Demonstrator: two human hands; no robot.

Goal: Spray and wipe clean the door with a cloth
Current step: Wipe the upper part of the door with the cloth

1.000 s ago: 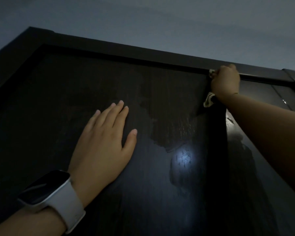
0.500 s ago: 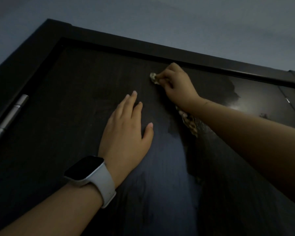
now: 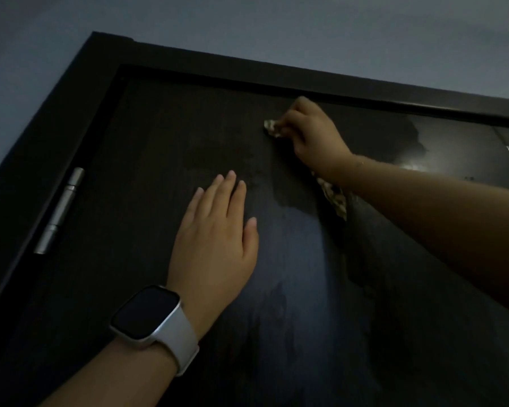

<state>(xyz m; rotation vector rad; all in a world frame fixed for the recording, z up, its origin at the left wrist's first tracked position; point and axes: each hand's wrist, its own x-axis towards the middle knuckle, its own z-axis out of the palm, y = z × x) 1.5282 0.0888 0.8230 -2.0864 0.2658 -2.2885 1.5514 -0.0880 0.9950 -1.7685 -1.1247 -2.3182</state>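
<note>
**Cloth bunched high on the door**

The right hand (image 3: 312, 136) clenches a patterned cloth (image 3: 272, 129) against the dark door (image 3: 159, 136), near its top edge. The cloth looks soft, light and limp, so bunching it suits. The left hand (image 3: 215, 239) lies flat, fingers straight, on the panel below.
</note>
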